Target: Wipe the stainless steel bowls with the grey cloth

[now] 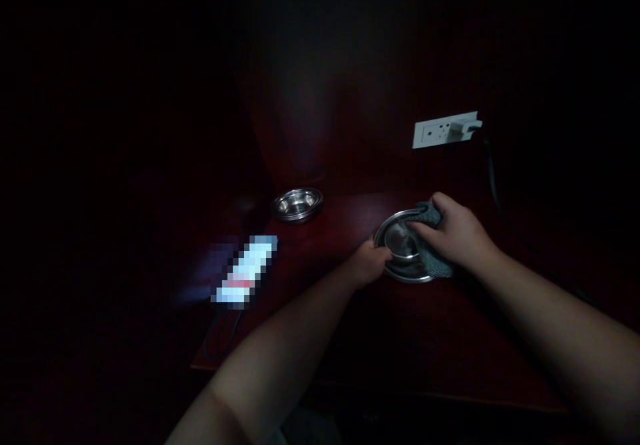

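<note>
A shiny metal bowl (pixel 401 239) is held tilted above the dark red tabletop, its inside facing me. My left hand (pixel 371 263) grips its left rim, thumb over the edge and fingers hidden behind. A grey-green cloth (pixel 434 251) is bunched in my right hand (pixel 457 230), which presses it against the bowl's right rim and side. That hand's fingers are partly hidden by the cloth. Whether the bowl touches the table cannot be made out.
Nested metal bowls (pixel 298 205) stand at the back left. A lit phone (pixel 245 273), its screen pixelated, is at the left with a thin cable below it. A white wall socket (pixel 445 130) holds a plug and hanging cord. The table's front edge (pixel 450 397) is dim.
</note>
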A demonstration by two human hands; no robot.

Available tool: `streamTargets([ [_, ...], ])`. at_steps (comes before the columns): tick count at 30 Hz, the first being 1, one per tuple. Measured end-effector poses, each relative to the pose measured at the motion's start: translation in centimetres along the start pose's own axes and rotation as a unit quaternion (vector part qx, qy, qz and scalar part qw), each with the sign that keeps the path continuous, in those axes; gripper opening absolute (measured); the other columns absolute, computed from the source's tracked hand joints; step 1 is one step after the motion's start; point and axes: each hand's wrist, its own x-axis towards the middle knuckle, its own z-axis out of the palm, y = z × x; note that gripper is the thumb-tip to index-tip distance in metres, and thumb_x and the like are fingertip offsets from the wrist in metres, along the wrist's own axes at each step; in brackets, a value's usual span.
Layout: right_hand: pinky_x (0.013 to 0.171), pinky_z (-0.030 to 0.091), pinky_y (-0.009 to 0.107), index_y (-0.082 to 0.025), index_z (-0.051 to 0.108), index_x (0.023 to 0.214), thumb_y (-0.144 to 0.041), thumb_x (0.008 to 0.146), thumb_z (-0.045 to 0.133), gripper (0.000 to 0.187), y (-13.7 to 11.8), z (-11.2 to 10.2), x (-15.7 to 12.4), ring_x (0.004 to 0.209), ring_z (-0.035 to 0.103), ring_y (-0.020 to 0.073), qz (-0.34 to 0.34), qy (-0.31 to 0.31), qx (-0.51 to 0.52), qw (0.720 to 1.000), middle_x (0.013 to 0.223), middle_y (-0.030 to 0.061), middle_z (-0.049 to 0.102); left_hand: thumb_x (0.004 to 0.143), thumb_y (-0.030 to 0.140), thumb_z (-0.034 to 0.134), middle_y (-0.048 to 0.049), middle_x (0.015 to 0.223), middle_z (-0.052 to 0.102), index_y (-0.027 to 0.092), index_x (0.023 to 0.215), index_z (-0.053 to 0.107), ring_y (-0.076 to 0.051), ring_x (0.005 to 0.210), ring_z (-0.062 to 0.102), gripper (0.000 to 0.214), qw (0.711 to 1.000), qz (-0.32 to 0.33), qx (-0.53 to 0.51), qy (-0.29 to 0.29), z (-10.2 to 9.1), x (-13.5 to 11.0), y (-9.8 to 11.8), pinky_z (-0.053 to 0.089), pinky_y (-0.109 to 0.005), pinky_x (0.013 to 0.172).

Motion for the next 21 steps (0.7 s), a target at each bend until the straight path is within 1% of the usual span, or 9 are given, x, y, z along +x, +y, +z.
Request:
streamTargets([
  [2, 0.052, 0.034, 0.028, -0.024, 0.040, 0.068, -0.035, 0.070, 0.066, 0.028, 0.0, -0.1, 0.0, 0.056, 0.048, 0.0153, -0.004, -0.007, 0.006, 1.000, 0.062, -0.0022, 0.050, 0.053, 0.005, 0.053, 0.0023, 0.070, 0.063, 0.017, 0.093, 0.062, -0.013, 0.066, 0.059, 0.043, 1.000, -0.004, -0.008, -0.004, 0.0, 0.0, 0.0, 0.048, -0.025, 0.067],
  [5, 0.053, 0.035, 0.029, -0.024, 0.042, 0.068, -0.035, 0.070, 0.068, 0.028, 0.0, 0.0, 0.1, 0.057, 0.048, 0.0158, 0.022, 0.014, 0.044, 0.999, 0.062, -0.0021, 0.051, 0.056, 0.009, 0.058, -0.0001, 0.081, 0.065, 0.019, 0.102, 0.061, -0.014, 0.070, 0.060, 0.047, 0.996, 0.004, -0.085, -0.005, 0.3, -0.2, 0.5, 0.049, -0.027, 0.067],
  [7, 0.053, 0.038, 0.029, -0.024, 0.045, 0.069, -0.036, 0.070, 0.069, 0.027, 0.0, 0.3, 0.1, 0.058, 0.049, 0.0162, 0.062, 0.044, 0.094, 0.993, 0.063, -0.0017, 0.053, 0.061, 0.017, 0.064, -0.0028, 0.094, 0.067, 0.020, 0.109, 0.059, -0.017, 0.081, 0.063, 0.049, 0.988, 0.031, -0.152, -0.002, 0.5, -0.4, 1.1, 0.051, -0.030, 0.074],
  [9, 0.052, 0.040, 0.029, -0.023, 0.048, 0.071, -0.038, 0.071, 0.069, 0.026, 0.1, 0.8, 0.1, 0.058, 0.051, 0.0165, 0.109, 0.066, 0.151, 0.980, 0.065, -0.0008, 0.055, 0.064, 0.022, 0.069, -0.0041, 0.104, 0.067, 0.022, 0.114, 0.058, -0.019, 0.091, 0.064, 0.051, 0.980, 0.066, -0.187, -0.003, 0.7, -0.5, 1.5, 0.051, -0.034, 0.083],
  [11, 0.052, 0.041, 0.030, -0.022, 0.051, 0.073, -0.039, 0.072, 0.069, 0.025, 0.2, 1.3, 0.1, 0.058, 0.053, 0.0166, 0.146, 0.070, 0.200, 0.966, 0.066, -0.0001, 0.058, 0.064, 0.022, 0.071, -0.0045, 0.108, 0.066, 0.022, 0.117, 0.057, -0.020, 0.097, 0.063, 0.055, 0.978, 0.098, -0.183, -0.002, 0.8, -0.4, 1.4, 0.050, -0.037, 0.089],
  [13, 0.052, 0.042, 0.030, -0.022, 0.051, 0.074, -0.040, 0.072, 0.069, 0.025, 0.3, 1.7, 0.0, 0.058, 0.054, 0.0167, 0.160, 0.060, 0.228, 0.959, 0.067, 0.0001, 0.058, 0.064, 0.018, 0.071, -0.0048, 0.109, 0.067, 0.021, 0.117, 0.057, -0.021, 0.102, 0.063, 0.054, 0.981, 0.124, -0.145, 0.020, 0.8, 0.0, 0.9, 0.048, -0.038, 0.094],
  [16, 0.050, 0.040, 0.029, -0.022, 0.048, 0.072, -0.040, 0.072, 0.068, 0.026, 0.5, 1.7, 0.0, 0.056, 0.052, 0.0163, 0.141, 0.055, 0.184, 0.971, 0.063, -0.0011, 0.055, 0.067, 0.014, 0.066, -0.0050, 0.104, 0.068, 0.018, 0.106, 0.061, -0.021, 0.104, 0.063, 0.040, 0.985, 0.141, -0.079, 0.062, 0.7, 0.7, -0.1, 0.046, -0.037, 0.098],
  [18, 0.050, 0.037, 0.029, -0.023, 0.046, 0.069, -0.040, 0.073, 0.068, 0.028, 0.6, 1.4, 0.1, 0.054, 0.049, 0.0157, 0.111, 0.054, 0.114, 0.986, 0.059, -0.0024, 0.050, 0.067, 0.012, 0.063, -0.0048, 0.098, 0.069, 0.017, 0.100, 0.062, -0.021, 0.101, 0.064, 0.033, 0.988, 0.127, -0.063, 0.054, 0.6, 1.0, -0.5, 0.047, -0.038, 0.097],
  [21, 0.050, 0.034, 0.029, -0.024, 0.042, 0.069, -0.040, 0.074, 0.067, 0.030, 0.6, 0.7, 0.2, 0.053, 0.046, 0.0154, 0.070, 0.040, 0.032, 0.996, 0.057, -0.0033, 0.047, 0.067, 0.010, 0.060, -0.0039, 0.092, 0.070, 0.016, 0.099, 0.062, -0.021, 0.097, 0.066, 0.032, 0.992, 0.104, -0.058, 0.039, 0.5, 1.0, -0.5, 0.049, -0.038, 0.094],
])
